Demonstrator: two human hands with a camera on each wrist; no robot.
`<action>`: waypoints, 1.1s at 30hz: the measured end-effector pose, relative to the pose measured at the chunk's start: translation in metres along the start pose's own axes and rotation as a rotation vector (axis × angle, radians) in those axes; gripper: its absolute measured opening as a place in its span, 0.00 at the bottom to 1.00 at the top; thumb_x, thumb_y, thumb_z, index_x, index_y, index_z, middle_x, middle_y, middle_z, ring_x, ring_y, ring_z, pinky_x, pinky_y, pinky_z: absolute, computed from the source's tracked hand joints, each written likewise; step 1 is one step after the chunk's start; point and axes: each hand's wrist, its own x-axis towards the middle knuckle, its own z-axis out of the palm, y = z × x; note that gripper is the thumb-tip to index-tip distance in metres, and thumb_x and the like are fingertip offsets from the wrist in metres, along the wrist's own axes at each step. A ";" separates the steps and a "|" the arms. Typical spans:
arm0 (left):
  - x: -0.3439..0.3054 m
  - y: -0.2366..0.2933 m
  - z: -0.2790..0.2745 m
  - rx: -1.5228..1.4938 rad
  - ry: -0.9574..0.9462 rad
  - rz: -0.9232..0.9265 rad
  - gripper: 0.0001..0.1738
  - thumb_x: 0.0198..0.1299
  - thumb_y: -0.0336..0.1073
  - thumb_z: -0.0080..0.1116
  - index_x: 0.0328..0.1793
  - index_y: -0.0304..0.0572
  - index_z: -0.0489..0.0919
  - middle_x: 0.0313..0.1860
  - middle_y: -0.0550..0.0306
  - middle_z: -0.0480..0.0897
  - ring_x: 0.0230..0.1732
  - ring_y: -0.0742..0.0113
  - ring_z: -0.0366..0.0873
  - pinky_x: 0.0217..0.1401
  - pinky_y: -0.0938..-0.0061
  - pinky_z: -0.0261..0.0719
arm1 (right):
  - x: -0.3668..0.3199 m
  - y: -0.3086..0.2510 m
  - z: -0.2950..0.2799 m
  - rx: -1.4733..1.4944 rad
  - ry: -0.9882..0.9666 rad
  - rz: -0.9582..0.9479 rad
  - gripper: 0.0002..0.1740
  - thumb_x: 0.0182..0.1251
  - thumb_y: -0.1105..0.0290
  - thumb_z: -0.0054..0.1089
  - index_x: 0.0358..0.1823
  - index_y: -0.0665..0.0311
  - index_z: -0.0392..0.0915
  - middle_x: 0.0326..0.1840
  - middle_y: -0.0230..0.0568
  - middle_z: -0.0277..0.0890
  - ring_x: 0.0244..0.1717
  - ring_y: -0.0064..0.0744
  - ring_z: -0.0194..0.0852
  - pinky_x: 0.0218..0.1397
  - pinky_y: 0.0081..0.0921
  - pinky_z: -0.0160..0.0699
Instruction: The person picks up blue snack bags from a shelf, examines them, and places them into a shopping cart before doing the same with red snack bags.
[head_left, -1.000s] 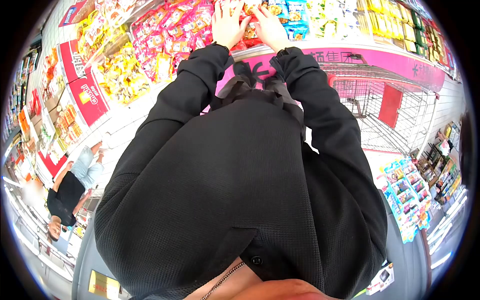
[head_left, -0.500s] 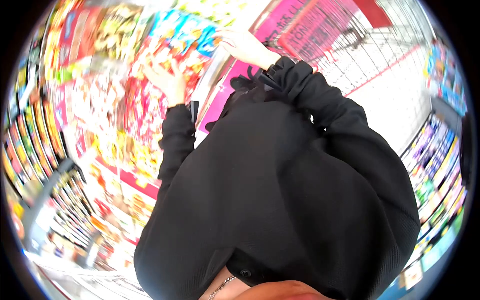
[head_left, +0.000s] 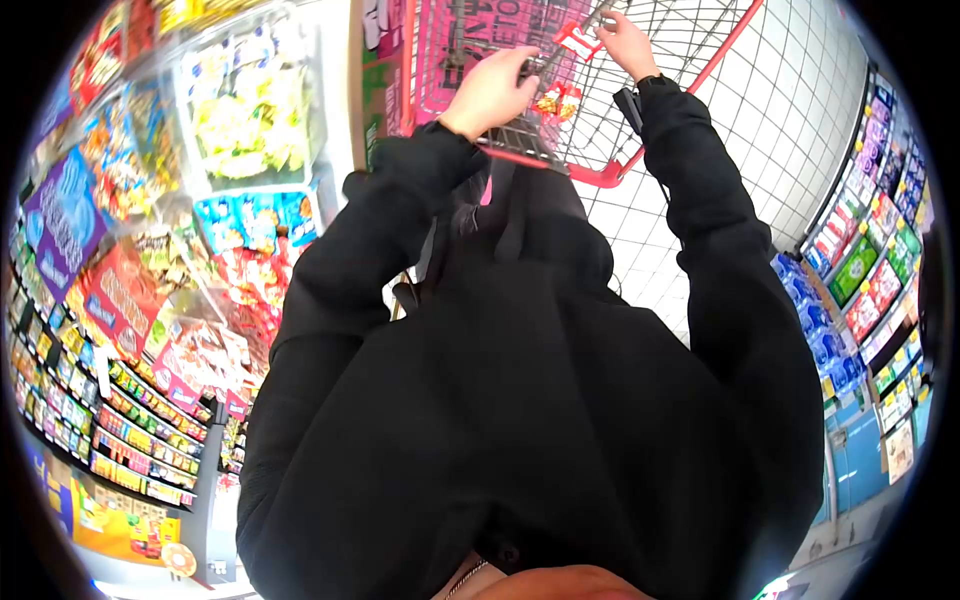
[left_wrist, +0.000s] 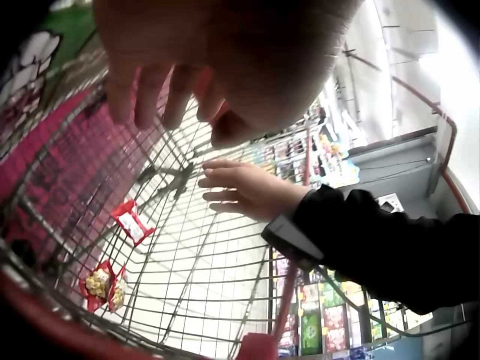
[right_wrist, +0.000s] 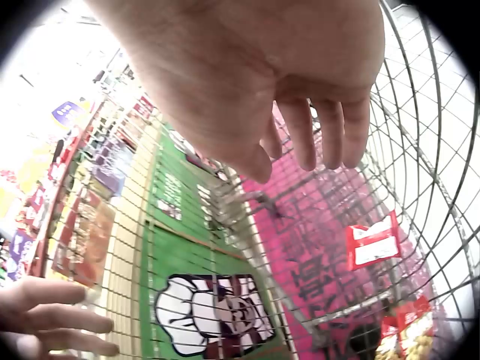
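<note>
Because the left hand [head_left: 490,95] and right hand [head_left: 625,42] hover over the cart [head_left: 600,180] with fingers slack and empty, the snack packets [head_left: 557,100] lie unheld on its wire floor.

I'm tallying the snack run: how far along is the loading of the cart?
Done: two red snack packets are inside the cart. In hand: nothing; the left hand and right hand hover open over it. Left: probably more picks, since only those packets show in the cart.
</note>
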 end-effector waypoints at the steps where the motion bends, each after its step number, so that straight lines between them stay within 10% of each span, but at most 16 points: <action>1: 0.017 -0.014 0.023 -0.036 -0.101 -0.052 0.28 0.63 0.41 0.63 0.68 0.37 0.78 0.54 0.38 0.85 0.57 0.41 0.82 0.63 0.56 0.79 | 0.005 0.016 0.013 -0.007 0.019 -0.008 0.31 0.67 0.49 0.65 0.69 0.51 0.77 0.53 0.46 0.88 0.54 0.46 0.87 0.60 0.36 0.82; 7: 0.071 -0.117 0.148 0.056 -0.561 -0.601 0.36 0.55 0.55 0.68 0.64 0.36 0.82 0.58 0.37 0.85 0.62 0.43 0.82 0.66 0.59 0.78 | 0.016 0.002 0.072 -0.122 -0.069 0.269 0.38 0.62 0.46 0.69 0.69 0.59 0.74 0.49 0.54 0.87 0.52 0.56 0.86 0.58 0.42 0.83; 14: 0.075 -0.145 0.211 0.092 -0.776 -0.662 0.45 0.56 0.61 0.65 0.66 0.27 0.75 0.59 0.26 0.82 0.65 0.35 0.79 0.68 0.55 0.77 | 0.023 -0.009 0.110 -0.388 -0.090 0.201 0.32 0.66 0.58 0.70 0.69 0.54 0.70 0.65 0.42 0.75 0.65 0.45 0.77 0.62 0.49 0.82; 19: 0.077 -0.144 0.229 -0.086 -0.721 -0.718 0.51 0.44 0.56 0.77 0.70 0.34 0.70 0.58 0.35 0.84 0.61 0.43 0.84 0.64 0.59 0.79 | 0.030 0.003 0.109 -0.326 -0.105 0.165 0.28 0.54 0.65 0.75 0.54 0.51 0.71 0.58 0.48 0.72 0.61 0.58 0.74 0.58 0.51 0.79; 33: 0.065 -0.158 0.253 0.043 -0.774 -0.318 0.34 0.45 0.52 0.73 0.59 0.46 0.81 0.51 0.44 0.87 0.53 0.42 0.85 0.57 0.52 0.82 | 0.043 0.022 0.110 -0.306 -0.100 0.013 0.17 0.62 0.65 0.66 0.49 0.49 0.70 0.51 0.54 0.75 0.45 0.63 0.81 0.47 0.55 0.81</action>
